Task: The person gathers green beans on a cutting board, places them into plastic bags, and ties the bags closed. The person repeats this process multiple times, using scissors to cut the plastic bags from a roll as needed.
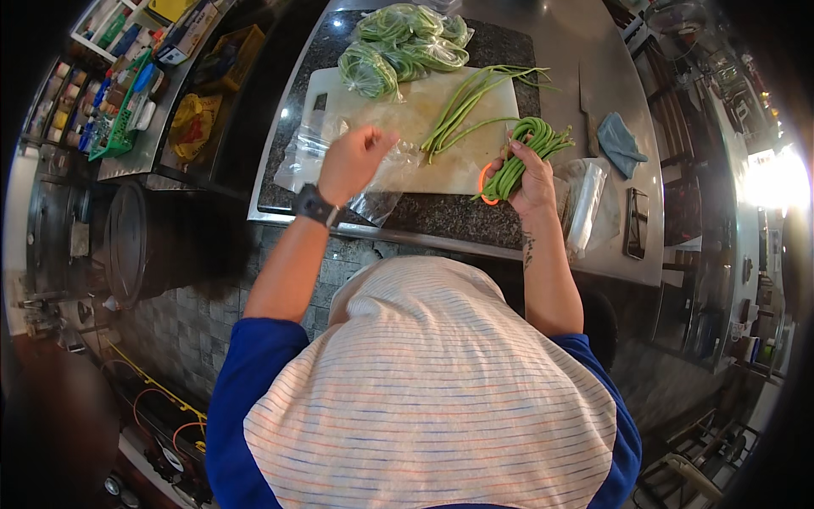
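Note:
My right hand (534,178) grips a folded bundle of green yardlong beans (537,137) over the right front corner of the white cutting board (467,181). An orange loop handle (481,181) shows beside the bundle, the rest of its tool mostly hidden. To the left, my left hand (353,162) is above a clear plastic bag (305,156) with its fingers curled; whether it pinches the plastic is hidden. Loose yardlong beans (451,121) lie lengthwise across the board. Several clear bags of coiled beans (407,48) are piled at the board's back left.
Under the board is a dark speckled stone slab (445,223) on a steel table (566,38). A knife (588,121), a blue cloth (620,145), a stack of clear plastic bags (585,207) and a dark phone-like object (636,223) lie at the right. A bin (127,245) stands at the left.

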Action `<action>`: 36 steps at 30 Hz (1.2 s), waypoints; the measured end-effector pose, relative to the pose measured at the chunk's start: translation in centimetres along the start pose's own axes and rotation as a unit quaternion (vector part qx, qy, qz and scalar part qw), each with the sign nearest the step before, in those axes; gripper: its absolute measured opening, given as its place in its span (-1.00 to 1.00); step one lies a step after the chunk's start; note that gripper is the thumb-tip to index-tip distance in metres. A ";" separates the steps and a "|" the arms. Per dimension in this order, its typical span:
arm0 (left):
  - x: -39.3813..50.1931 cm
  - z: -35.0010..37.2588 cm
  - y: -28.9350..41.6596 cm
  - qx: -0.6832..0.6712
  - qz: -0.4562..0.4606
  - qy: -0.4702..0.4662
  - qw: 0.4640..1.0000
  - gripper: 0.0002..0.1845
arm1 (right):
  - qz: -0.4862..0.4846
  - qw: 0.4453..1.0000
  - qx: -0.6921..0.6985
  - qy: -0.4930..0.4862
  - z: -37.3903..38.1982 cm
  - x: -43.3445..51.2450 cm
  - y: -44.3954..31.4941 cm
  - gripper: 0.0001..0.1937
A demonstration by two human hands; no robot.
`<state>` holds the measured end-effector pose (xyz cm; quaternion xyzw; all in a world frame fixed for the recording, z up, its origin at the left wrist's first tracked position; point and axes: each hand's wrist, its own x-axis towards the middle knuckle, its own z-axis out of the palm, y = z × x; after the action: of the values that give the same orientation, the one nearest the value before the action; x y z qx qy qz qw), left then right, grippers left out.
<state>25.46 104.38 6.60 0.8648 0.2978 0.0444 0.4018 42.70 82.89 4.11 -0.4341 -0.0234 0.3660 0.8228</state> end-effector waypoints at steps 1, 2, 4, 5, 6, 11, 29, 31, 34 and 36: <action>-0.8 1.1 -0.7 0.027 0.014 -0.009 1.000 -0.50 | 0.006 1.000 -0.003 -0.014 -0.2 0.1 0.1 -0.83; -1.8 2.8 -1.3 0.062 0.017 -0.008 0.998 -0.51 | 0.014 1.000 -0.010 -0.007 -0.3 0.3 0.4 -0.82; -2.5 5.4 -2.4 0.106 0.061 0.059 0.991 -0.53 | 0.032 0.999 -0.020 -0.037 0.1 0.5 1.3 -0.81; -2.6 6.6 -2.9 0.113 0.102 0.124 0.981 -0.55 | 0.041 0.998 -0.023 -0.051 0.5 0.5 1.8 -0.80; -2.5 7.4 -3.5 0.122 0.139 0.185 0.965 -0.56 | 0.055 0.996 -0.051 -0.051 0.9 0.5 2.2 -0.80; -1.0 7.6 -6.2 0.143 0.150 0.178 0.962 -0.78 | 0.099 0.981 -0.146 -0.077 2.4 0.1 3.6 -0.76; -0.5 4.9 -2.1 -0.224 0.090 0.157 0.958 -0.86 | 0.023 0.975 -0.217 -0.050 5.0 -1.0 4.2 -0.81; -1.0 5.3 -1.5 -0.166 0.118 0.152 0.967 -0.86 | 0.024 0.979 -0.201 -0.015 5.4 -1.2 5.0 -0.78; -1.6 6.2 -0.6 -0.207 0.127 0.115 0.963 -0.84 | -0.005 0.971 -0.239 -0.011 5.9 -1.0 5.9 -0.76; -1.9 6.5 -0.1 -0.353 0.094 0.071 0.928 -0.85 | -0.008 0.952 -0.306 0.006 5.6 -0.5 5.7 -0.75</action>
<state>25.90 99.02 2.41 0.6860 0.2078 0.2450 0.6528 36.99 88.52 3.58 -0.6674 -0.1329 0.3323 0.6531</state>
